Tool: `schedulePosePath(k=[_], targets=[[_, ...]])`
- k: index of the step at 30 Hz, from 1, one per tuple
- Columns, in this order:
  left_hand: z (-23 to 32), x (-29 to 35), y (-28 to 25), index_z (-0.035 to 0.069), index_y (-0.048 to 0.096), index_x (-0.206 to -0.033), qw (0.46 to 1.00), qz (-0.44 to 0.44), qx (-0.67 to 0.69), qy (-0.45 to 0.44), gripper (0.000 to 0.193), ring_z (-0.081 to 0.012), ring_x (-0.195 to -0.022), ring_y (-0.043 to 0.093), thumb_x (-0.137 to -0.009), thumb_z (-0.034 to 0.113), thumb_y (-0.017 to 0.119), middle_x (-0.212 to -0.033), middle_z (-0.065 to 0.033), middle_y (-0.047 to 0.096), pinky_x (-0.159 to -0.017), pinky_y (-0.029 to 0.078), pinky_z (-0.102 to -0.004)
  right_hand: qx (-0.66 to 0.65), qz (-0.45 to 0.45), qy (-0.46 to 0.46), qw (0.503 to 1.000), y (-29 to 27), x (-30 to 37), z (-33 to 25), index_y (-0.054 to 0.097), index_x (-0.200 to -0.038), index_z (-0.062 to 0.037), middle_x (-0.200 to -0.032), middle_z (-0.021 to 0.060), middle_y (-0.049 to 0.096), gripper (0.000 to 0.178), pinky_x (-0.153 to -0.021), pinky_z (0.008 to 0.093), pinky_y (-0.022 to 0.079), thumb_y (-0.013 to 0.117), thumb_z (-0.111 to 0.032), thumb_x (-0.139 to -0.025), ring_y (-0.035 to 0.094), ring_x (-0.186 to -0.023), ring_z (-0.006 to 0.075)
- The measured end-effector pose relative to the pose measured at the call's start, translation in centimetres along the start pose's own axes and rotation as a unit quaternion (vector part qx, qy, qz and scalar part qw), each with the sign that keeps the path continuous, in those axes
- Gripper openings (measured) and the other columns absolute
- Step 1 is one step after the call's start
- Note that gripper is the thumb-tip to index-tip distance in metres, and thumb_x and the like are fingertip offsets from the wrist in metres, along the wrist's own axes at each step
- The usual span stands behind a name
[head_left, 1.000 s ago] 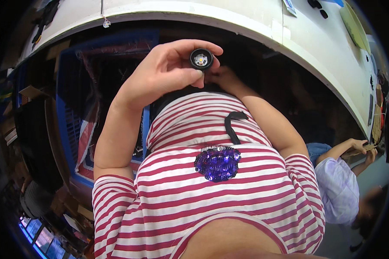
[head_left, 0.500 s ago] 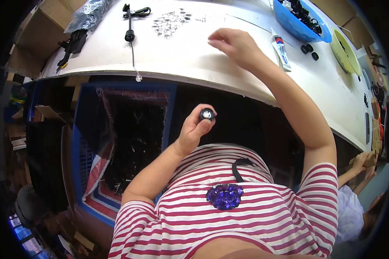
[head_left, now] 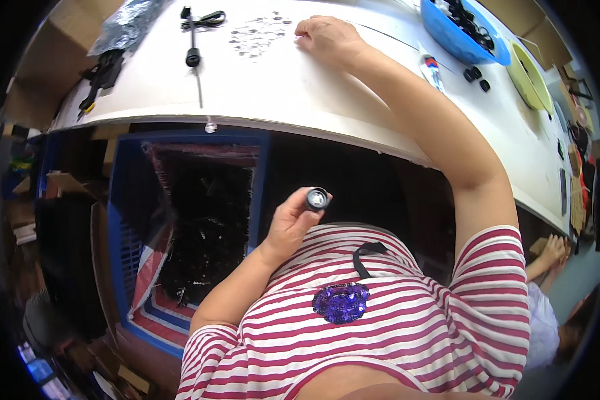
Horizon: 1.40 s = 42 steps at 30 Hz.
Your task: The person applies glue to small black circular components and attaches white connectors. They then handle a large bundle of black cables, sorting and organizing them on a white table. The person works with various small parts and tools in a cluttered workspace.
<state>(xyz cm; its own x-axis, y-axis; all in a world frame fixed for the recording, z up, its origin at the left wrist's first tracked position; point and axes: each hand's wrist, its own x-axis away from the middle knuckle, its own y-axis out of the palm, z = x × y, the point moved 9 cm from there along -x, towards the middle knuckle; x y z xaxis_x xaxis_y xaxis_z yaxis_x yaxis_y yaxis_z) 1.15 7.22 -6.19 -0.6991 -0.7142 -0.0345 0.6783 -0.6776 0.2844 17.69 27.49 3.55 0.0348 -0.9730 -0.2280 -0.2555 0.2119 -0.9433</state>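
My left hand [head_left: 287,225] is wrapped round a short black cylinder [head_left: 317,199], held in front of my striped shirt below the table edge. A clear, silvery lens-like face shows in its upturned end; it resembles a flashlight head. My right hand [head_left: 332,41] reaches across the white table [head_left: 273,93], fingers curled and thumb close to the index finger. Its fingertips are just right of a group of small clear round pieces [head_left: 257,37]. Whatever lies between those fingertips is too small or hidden to make out.
Left on the table are a black cable with a barrel-shaped end [head_left: 193,57] and a black tool [head_left: 103,77]. On the right stand a tube [head_left: 432,70], a blue basin [head_left: 450,40] and a yellow-green basin [head_left: 527,80]. Below is a blue crate [head_left: 263,153]. A co-worker's hands [head_left: 553,253] show far right.
My right hand has moved away from me and left, to beside the small clear pieces. My left hand with the black cylinder has dropped slightly toward my body.
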Motion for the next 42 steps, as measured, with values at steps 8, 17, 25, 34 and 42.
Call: schedulePosePath(k=[8,17,25,34,42], targets=[[4.1,-3.0,0.4,0.001,0.049,-0.106,0.993,-0.007,0.057,0.101,0.059,-0.0062,-0.053,0.033,-0.078,0.052,0.056,-0.062,0.0025,0.041,-0.051,0.026,-0.023,0.005,-0.021,-0.022,1.0,-4.2,11.7,-0.8,0.063,-0.091,-0.0098,-0.09,0.0072,0.061,0.022,-0.077,0.036,0.046,0.055,-0.027,-0.079,0.059,-0.087,0.0236],[5.1,-6.2,2.8,-0.002,0.05,-0.109,0.994,-0.037,0.011,0.102,0.044,-0.0065,-0.059,0.033,-0.088,0.036,0.052,-0.066,0.0015,0.041,-0.054,0.026,-0.0202,-0.139,0.074,-0.004,0.987,-4.9,12.2,1.2,0.067,-0.088,-0.0085,-0.079,0.0049,0.061,0.021,-0.063,0.0269,0.042,0.064,-0.026,-0.077,0.055,-0.072,0.0144],[3.7,-6.4,3.5,0.002,0.054,-0.102,0.994,-0.025,-0.033,0.099,0.038,-0.0059,-0.058,0.034,-0.085,0.037,0.056,-0.067,0.002,0.044,-0.053,0.026,-0.019,-0.311,-0.022,-0.101,0.945,-8.9,17.8,-3.9,0.068,-0.094,-0.0072,-0.083,0.0054,0.064,0.021,-0.063,0.0237,0.046,0.067,-0.018,-0.077,0.059,-0.072,0.0133],[2.9,-6.7,6.1,0.004,0.053,-0.095,0.995,-0.059,-0.042,0.062,0.033,-0.0062,-0.06,0.037,-0.084,0.034,0.058,-0.068,0.0015,0.045,-0.054,0.029,-0.0196,-0.395,-0.05,-0.065,0.915,-8.8,19.8,-2.4,0.067,-0.095,-0.0035,-0.088,0.0105,0.066,0.022,-0.068,0.0242,0.048,0.066,-0.016,-0.077,0.062,-0.075,0.0158],[3.5,-6.9,6.7,-0.001,0.052,-0.11,0.996,-0.053,-0.049,0.054,0.034,-0.0057,-0.057,0.034,-0.087,0.025,0.053,-0.067,0.001,0.044,-0.053,0.027,-0.0186,-0.349,0.018,0.037,0.936,-11.0,19.9,5.3,0.061,-0.109,-0.0066,-0.093,0.0046,0.064,0.03,-0.063,0.0188,0.044,0.063,-0.011,-0.08,0.054,-0.071,0.0058]])
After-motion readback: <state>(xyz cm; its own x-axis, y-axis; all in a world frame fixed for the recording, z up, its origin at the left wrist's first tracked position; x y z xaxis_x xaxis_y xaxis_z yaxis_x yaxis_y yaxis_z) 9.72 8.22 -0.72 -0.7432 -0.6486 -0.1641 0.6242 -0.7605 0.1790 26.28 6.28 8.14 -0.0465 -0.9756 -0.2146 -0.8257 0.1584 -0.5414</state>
